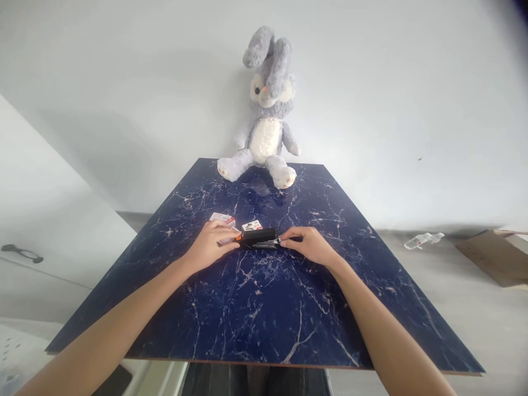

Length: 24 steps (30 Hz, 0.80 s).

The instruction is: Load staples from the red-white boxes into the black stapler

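Observation:
A black stapler (259, 237) with an orange part at its left end lies across the middle of the table, its metal inner strip showing along the front. My left hand (206, 246) closes thumb and fingers round the orange end. At the opposite end, my right hand (309, 245) pinches the silvery metal tip between thumb and fingers. Whether a small piece sits in that pinch is too fine to make out. Just behind the stapler lies a small white and red box (251, 225). Another white and red box (221, 219) is partly hidden by my left hand.
The dark blue marble-patterned table (256, 313) stands against a pale wall. A grey plush rabbit (266, 132) sits at its far edge. On the floor to the right are a clear plastic bottle (423, 240) and a cardboard box (493, 256). A cabinet handle (22, 253) shows at left.

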Available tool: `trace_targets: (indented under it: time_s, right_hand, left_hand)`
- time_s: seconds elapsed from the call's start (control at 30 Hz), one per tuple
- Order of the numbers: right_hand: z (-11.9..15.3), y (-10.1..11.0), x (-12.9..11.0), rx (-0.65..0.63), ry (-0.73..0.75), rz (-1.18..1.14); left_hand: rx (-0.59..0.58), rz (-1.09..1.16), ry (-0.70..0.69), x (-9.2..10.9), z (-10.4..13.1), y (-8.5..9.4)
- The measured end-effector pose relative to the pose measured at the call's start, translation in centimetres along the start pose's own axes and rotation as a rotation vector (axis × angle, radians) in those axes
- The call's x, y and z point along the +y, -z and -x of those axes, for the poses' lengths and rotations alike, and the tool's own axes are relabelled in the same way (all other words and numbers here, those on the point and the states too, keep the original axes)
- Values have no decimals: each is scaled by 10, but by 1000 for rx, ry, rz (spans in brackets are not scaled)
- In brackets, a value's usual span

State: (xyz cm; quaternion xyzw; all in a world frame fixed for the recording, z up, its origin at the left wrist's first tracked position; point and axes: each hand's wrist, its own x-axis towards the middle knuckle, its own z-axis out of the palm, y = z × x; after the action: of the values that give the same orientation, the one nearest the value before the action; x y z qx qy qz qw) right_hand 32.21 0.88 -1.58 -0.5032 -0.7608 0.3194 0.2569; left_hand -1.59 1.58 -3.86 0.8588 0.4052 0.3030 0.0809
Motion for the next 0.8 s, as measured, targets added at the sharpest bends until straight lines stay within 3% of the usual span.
trace_targets:
  time_s: [0.4,0.57,0.67,0.8]
  right_hand:
    - [3,4,-13,-4,74,121]
    - [14,16,-15,121,-138,237]
    - [22,-1,-19,108,-153,302]
    - [27,-47,-37,145,-44,242]
  left_hand:
    - [-17,-19,56,2,1,1]
    - [-80,-43,146,4,3,3]
    - [-91,-25,178,7,2,3]
    - [-74,-12,192,13,1,1]
